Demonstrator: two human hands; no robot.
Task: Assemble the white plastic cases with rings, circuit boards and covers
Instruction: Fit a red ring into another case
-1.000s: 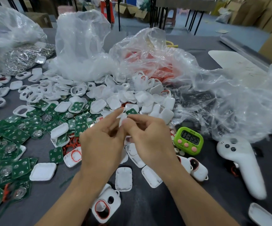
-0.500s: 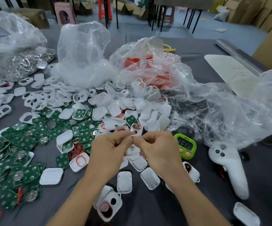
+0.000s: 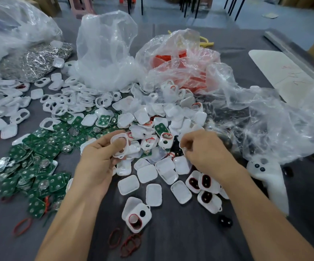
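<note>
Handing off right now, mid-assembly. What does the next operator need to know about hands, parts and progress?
Left hand grips an open white case, thumb at its opening. Right hand is curled over the pile; whether it holds anything is unclear.
Circuit boards heaped left, covers in front, loose red rings nearest.
Three ringed cases by the right wrist look assembled.
Left: board and cover for the held case, then the pile.

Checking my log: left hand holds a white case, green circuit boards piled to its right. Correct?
No: in the head view the green circuit boards lie to its left. The left hand does hold a white case.
</note>
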